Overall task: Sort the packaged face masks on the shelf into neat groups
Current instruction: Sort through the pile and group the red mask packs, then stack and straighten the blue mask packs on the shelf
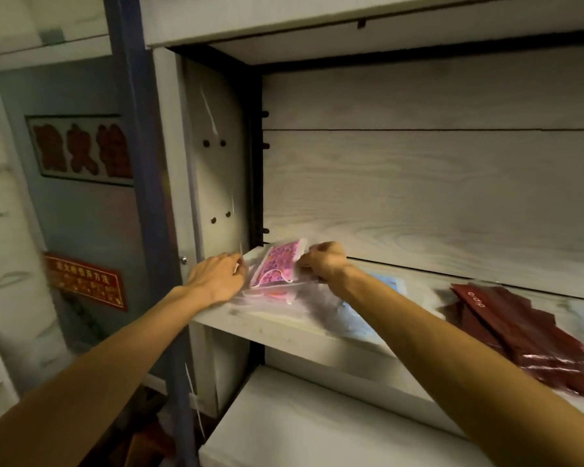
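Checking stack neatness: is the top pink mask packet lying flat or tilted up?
Tilted up: the pink mask packet has its far edge raised off the pile, pinched between left hand and right hand.

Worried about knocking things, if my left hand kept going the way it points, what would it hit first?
Probably the pink mask pack: the left hand points right at its edge, seemingly touching already, though blur hides the contact.

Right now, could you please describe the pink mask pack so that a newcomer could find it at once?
Look at the pale wooden shelf and go to its far left corner. There the left hand and right hand hold the pink mask pack by its sides. It is the only bright pink patterned one; its neighbours are blue packs and dark red packs further right.
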{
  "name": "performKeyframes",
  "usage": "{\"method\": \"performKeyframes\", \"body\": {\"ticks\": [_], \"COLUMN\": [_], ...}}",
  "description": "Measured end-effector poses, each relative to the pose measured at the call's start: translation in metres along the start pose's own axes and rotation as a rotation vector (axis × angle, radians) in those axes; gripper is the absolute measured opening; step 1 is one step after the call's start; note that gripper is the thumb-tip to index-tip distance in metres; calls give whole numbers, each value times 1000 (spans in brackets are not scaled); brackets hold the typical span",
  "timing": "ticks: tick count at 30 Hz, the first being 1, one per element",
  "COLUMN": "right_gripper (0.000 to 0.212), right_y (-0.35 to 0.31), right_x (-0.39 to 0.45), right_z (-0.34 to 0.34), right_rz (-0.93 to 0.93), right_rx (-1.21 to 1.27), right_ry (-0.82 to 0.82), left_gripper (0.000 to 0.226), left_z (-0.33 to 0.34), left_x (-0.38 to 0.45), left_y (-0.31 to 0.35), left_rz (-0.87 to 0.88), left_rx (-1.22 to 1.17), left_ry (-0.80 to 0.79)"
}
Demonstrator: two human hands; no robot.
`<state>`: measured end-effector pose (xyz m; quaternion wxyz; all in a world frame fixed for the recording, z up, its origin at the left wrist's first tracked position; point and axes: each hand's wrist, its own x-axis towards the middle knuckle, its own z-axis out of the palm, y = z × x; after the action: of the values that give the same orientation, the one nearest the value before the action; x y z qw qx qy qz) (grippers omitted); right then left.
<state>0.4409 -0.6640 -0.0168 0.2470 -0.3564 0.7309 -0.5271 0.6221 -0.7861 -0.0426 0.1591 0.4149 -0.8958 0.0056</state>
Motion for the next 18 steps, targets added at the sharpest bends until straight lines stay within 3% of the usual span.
{"method": "performKeyframes", "body": {"ticks": [5, 12, 18], "right_gripper": [55, 63, 66], "right_y": [14, 30, 73], "right_x": [4, -13, -71], "right_z": [23, -28, -135], "right_rz": [-138, -293, -445], "right_rx": [-746, -785, -1053], "right_ry": [78, 92, 142], "left_gripper": [44, 60, 69], "left_z": [16, 0, -4], "left_x": [12, 12, -26], "left_y": [-12, 24, 111], "left_rz": [-36, 26, 176], "left_rx": [-44, -50, -6], "left_ry": [2, 27, 96]}}
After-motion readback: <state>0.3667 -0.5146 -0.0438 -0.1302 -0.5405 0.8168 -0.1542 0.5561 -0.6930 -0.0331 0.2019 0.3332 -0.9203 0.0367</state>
